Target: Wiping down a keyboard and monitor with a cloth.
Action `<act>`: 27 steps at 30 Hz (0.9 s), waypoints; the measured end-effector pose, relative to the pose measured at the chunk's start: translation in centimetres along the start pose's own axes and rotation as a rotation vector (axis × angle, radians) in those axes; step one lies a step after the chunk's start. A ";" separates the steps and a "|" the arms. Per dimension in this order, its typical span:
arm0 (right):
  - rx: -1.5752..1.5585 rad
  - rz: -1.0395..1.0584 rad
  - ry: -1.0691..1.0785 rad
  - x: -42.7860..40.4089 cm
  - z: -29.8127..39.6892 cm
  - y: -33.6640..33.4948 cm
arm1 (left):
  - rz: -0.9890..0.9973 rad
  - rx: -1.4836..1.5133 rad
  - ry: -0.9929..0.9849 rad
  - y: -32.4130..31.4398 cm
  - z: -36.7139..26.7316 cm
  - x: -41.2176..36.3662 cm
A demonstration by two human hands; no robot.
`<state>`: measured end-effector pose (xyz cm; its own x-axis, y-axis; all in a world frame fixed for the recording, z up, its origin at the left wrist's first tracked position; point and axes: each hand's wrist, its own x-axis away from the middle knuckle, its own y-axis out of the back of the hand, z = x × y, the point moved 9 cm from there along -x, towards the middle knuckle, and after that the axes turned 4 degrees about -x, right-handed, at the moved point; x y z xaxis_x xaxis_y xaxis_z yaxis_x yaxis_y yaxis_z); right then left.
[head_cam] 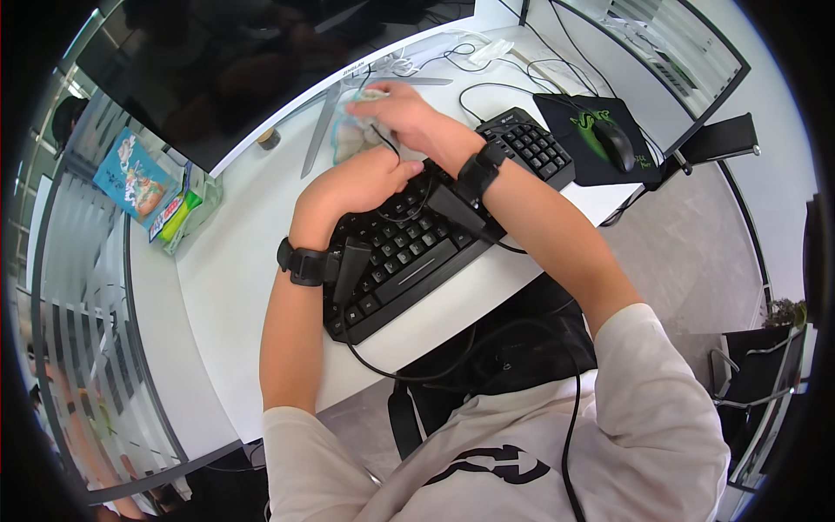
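A clear plastic bag (349, 138) with a light blue edge and pale contents rests on the desk behind the keyboard (417, 245). My right hand (404, 114) reaches over its top, fingers bent around the plastic. Against the bag's near side is my left hand (355, 179), its thumb pointing right above the keys. The other left fingers are hidden behind the hand and bag, so their grip cannot be made out. A thin black cable crosses between the hands and loops over the keys. Each wrist wears a black strap with a wired module.
A monitor (261, 59) on a splayed metal stand (319, 130) rises behind the bag. Snack packets (147, 179) stand left, near a small jar (268, 138). To the right, a black mouse (613, 145) sits on a mouse pad (574, 117). Loose cables (456, 55) lie at the back.
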<state>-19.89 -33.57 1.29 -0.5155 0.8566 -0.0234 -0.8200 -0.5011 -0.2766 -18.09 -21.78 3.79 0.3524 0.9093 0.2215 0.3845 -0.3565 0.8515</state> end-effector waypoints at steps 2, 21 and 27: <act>-0.169 -0.137 -0.061 -1.1 -0.4 3.6 | 0.023 0.057 0.016 0.0 -0.9 0.1; 0.411 0.128 0.121 7.6 4.6 -3.8 | -0.359 0.004 0.176 2.7 5.6 0.1; 0.387 0.023 0.181 5.5 5.0 -1.2 | -0.194 0.021 0.310 2.2 5.5 -0.2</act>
<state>-23.00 -28.84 6.26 -0.5112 0.8350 -0.2036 -0.8593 -0.5004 0.1057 -12.60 -23.96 3.00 -0.0028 0.9813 0.1924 0.4371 -0.1719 0.8829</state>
